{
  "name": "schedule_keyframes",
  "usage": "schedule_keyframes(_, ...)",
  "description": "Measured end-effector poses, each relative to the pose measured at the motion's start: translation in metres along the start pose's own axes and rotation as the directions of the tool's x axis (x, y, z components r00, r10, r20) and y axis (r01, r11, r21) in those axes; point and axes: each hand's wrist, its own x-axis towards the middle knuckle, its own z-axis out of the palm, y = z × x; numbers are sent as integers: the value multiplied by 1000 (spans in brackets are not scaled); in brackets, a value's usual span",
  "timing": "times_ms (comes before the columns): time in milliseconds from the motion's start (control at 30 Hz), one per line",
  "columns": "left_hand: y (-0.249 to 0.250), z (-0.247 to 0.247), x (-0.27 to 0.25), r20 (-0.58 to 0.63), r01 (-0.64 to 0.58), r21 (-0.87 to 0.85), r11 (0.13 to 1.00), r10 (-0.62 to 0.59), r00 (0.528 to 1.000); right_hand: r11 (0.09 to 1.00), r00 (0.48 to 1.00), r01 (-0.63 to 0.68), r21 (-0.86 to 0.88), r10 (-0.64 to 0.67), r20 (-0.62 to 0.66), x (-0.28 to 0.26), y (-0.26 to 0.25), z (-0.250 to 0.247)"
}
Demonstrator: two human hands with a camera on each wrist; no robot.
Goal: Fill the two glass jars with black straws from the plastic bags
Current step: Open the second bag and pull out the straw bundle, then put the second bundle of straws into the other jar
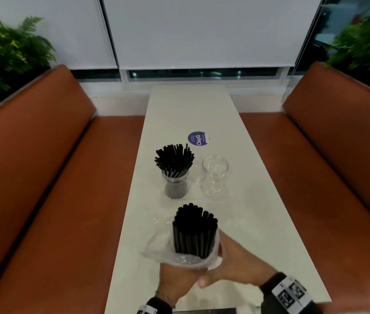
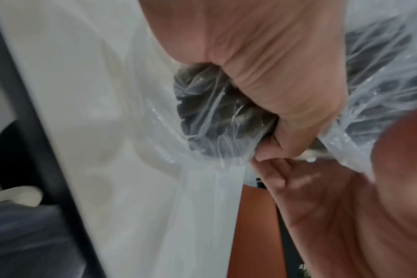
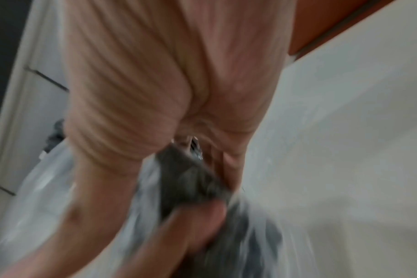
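On the white table [image 1: 202, 109] stand two glass jars side by side. The left jar [image 1: 175, 184] is packed with fanned-out black straws [image 1: 175, 160]; the right jar [image 1: 215, 175] holds nothing. Nearer to me, a tight bundle of black straws [image 1: 194, 232] stands upright out of a clear plastic bag [image 1: 163, 248]. My left hand [image 1: 177, 282] grips the bag's bottom from below, and the straw ends [image 2: 217, 112] show through the film there. My right hand [image 1: 238, 261] wraps round the bundle's lower part from the right. The right wrist view is blurred.
A round purple sticker [image 1: 198, 138] lies on the table beyond the jars. Orange-brown benches [image 1: 43, 177] [image 1: 337, 166] run along both sides. Plants [image 1: 5, 53] stand behind the benches, and white blinds [image 1: 202, 30] cover the far window.
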Motion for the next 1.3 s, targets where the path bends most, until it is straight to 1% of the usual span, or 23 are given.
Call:
schedule_keyframes(33, 9, -7, -1, -41, 31, -9, 999, -31, 999, 999, 1000, -15, -40, 16, 26, 1, -7, -16)
schedule_keyframes(67, 15, -13, 1, -69, 66, -23, 998, -68, 995, 996, 999, -30, -82, 31, 17, 8, -11, -31)
schedule_keyframes(100, 18, -22, 1, -85, 91, 9, 996, -90, 992, 988, 998, -55, -142, 50, -36, 12, -17, -47)
schedule_keyframes(167, 34, -39, -5, -69, 140, 112, 984, -133, 989, 965, 976, -101, -241, 49, -213, 27, -26, -75)
schedule_keyframes(200, 38, -47, -5, -75, 151, 143, 978, -141, 987, 953, 950, -119, -278, 28, -310, 37, -29, -90)
schedule_keyframes(267, 50, -57, -3, -98, 167, 135, 977, -155, 983, 922, 885, -167, -350, -16, -465, 62, -30, -118)
schedule_keyframes(333, 60, -62, 1, -123, 170, 164, 972, -151, 981, 905, 831, -186, -382, -63, -553, 91, -26, -138)
schedule_keyframes(367, 65, -63, 4, -123, 167, 178, 970, -146, 982, 897, 816, -188, -399, -84, -572, 106, -24, -146)
schedule_keyframes(433, 79, -62, 9, -131, 194, 263, 945, -164, 978, 872, 816, -194, -449, -111, -568, 134, -21, -157)
schedule_keyframes(500, 86, -59, 16, -165, 252, 348, 903, -205, 965, 849, 842, -199, -490, -108, -529, 158, -15, -166)
schedule_keyframes(567, 95, -51, 23, -188, 257, 378, 890, -198, 962, 843, 873, -196, -501, -83, -481, 174, -5, -170)
schedule_keyframes(667, 110, -40, 33, -167, 127, 383, 915, -67, 984, 856, 887, -166, -490, -87, -453, 181, 8, -175)
schedule_keyframes(700, 114, -39, 36, -155, 102, 394, 913, -43, 987, 860, 888, -154, -486, -94, -449, 178, 12, -176)
schedule_keyframes(733, 118, -36, 40, -165, 112, 421, 900, -45, 985, 859, 893, -139, -492, -106, -438, 173, 15, -178)
schedule_keyframes(767, 126, -32, 43, -179, 137, 487, 862, -55, 982, 856, 900, -127, -502, -114, -421, 166, 18, -180)
schedule_keyframes(800, 135, -29, 45, -186, 150, 580, 801, -50, 981, 852, 908, -117, -511, -116, -402, 158, 21, -181)
schedule_keyframes(833, 142, -25, 47, -174, 152, 677, 720, -44, 984, 850, 915, -115, -514, -110, -388, 148, 23, -181)
schedule_keyframes(900, 156, -16, 52, -117, 128, 803, 582, -56, 992, 855, 925, -130, -501, -78, -373, 125, 26, -179)
schedule_keyframes(1000, 172, -5, 60, -56, 75, 903, 423, -57, 997, 861, 931, -159, -483, -32, -364, 90, 26, -175)
schedule_keyframes(1067, 182, -1, 66, 10, 6, 942, 337, -46, 999, 870, 925, -158, -467, -35, -378, 68, 22, -173)
schedule_keyframes(1167, 196, 1, 78, 81, -67, 972, 224, -50, 995, 857, 914, -75, -510, -146, -379, 48, 9, -170)
schedule_keyframes(1233, 207, 4, 88, 119, -107, 983, 151, -79, 990, 818, 905, -4, -575, -241, -349, 46, 1, -167)
schedule_keyframes(1300, 220, 9, 97, 140, -133, 989, 64, -117, 983, 778, 900, 41, -627, -301, -314, 52, -5, -164)
